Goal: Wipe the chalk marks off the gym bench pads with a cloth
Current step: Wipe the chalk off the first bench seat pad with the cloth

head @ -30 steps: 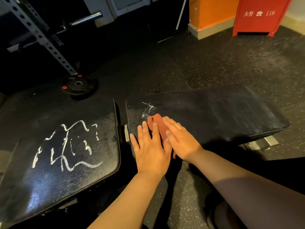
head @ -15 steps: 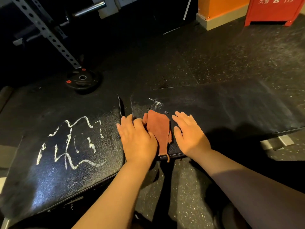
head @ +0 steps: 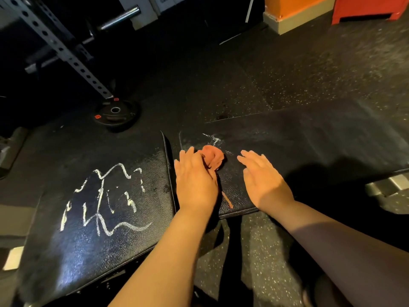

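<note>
Two black bench pads lie side by side. The left pad (head: 93, 218) carries large white chalk scribbles (head: 104, 196). The right pad (head: 309, 142) has a small faint chalk mark (head: 213, 139) near its left end. A reddish-brown cloth (head: 213, 156) sits bunched on the right pad just below that mark, with a thin strip of it trailing toward the near edge. My left hand (head: 194, 180) grips the bunched cloth between fingers and thumb. My right hand (head: 261, 178) rests flat on the right pad to the right of the cloth, fingers straight, apart from the cloth.
A black weight plate (head: 116, 113) lies on the rubber floor behind the pads, at the foot of a perforated steel rack upright (head: 64, 52). A barbell end (head: 120, 17) sticks out at the back left. Orange and red boxes (head: 367, 7) stand at the back right.
The cloth lay flat between both hands before; now my left hand has gathered it into a bunch near the small chalk mark. My right hand stays flat on the pad.
</note>
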A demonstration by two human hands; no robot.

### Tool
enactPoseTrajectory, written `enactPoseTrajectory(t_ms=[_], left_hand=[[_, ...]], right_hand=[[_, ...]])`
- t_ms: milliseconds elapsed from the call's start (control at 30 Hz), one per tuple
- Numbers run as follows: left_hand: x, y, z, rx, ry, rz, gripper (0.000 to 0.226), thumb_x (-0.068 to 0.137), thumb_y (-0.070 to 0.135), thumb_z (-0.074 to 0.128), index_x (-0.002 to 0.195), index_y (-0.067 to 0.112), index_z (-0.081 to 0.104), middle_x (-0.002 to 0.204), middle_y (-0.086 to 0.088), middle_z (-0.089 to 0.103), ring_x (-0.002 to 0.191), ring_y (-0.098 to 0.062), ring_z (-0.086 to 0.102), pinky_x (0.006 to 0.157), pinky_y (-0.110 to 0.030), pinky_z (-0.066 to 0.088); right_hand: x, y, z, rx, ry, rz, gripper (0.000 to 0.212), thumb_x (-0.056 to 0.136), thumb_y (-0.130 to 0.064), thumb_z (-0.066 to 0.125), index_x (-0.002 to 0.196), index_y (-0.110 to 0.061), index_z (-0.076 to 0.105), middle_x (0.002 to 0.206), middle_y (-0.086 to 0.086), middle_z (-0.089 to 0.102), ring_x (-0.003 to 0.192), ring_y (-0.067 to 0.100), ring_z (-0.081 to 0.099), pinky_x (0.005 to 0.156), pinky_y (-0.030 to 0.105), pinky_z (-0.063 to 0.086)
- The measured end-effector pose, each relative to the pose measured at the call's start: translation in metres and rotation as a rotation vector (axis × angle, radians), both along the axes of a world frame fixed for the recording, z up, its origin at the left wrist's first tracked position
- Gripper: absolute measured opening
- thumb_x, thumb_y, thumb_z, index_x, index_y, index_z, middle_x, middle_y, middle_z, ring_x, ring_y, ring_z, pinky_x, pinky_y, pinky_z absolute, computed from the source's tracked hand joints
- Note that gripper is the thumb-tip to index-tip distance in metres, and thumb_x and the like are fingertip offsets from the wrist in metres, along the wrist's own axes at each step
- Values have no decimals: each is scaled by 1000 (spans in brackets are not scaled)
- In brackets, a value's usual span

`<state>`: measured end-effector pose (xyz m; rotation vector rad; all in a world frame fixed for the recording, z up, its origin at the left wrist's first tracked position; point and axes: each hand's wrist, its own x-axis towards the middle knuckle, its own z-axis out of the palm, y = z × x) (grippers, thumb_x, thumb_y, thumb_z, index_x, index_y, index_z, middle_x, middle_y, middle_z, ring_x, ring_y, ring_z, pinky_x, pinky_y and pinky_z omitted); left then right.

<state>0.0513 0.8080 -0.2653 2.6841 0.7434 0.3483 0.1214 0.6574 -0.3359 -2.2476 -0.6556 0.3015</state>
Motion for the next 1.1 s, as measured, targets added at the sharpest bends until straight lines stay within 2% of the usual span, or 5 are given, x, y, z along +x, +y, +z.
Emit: enactPoseTrajectory(t_ms=[267, 467, 600, 767, 1100], left_hand=[[-10, 4, -4, 164, 58, -296, 45, 96, 16, 45, 140, 13, 50, 144, -5, 47, 133, -26, 41, 122, -41, 21], [16, -15, 6, -28, 18, -322, 44, 66, -6, 41, 88, 32, 41, 110, 7, 51, 106, -27, 46, 94, -37, 41], [-2, -18, 1, 32, 48, -592, 60, 72, -8, 45, 123, 22, 52, 119, 8, 54, 119, -21, 47, 108, -35, 37], [14, 15, 9, 60, -86, -238, 47, 60, -10, 42, 83, 30, 37, 81, 10, 43, 82, -19, 38, 76, -35, 37], [16, 16, 2, 25, 51, -322, 38, 86, -1, 38, 88, 37, 36, 89, 10, 43, 84, -19, 40, 78, -40, 41]], right_hand=[[11, -2, 19, 59, 34, -29, 45, 102, -4, 44, 146, -14, 51, 155, 0, 43, 148, 26, 31, 124, 43, 21], [9, -5, 16, 85, 61, -63, 46, 105, -13, 41, 150, -21, 45, 160, -6, 34, 154, 24, 17, 125, 39, 16], [9, -4, 16, 76, 65, -84, 46, 104, -13, 41, 149, -23, 46, 159, -7, 36, 153, 24, 21, 124, 43, 21], [8, -4, 13, 88, 64, -87, 45, 104, -13, 43, 147, -24, 48, 159, -10, 36, 153, 20, 18, 124, 38, 20], [9, -2, 20, 45, 86, -89, 47, 106, -15, 40, 151, -27, 43, 161, -13, 30, 154, 17, 11, 123, 29, 14]])
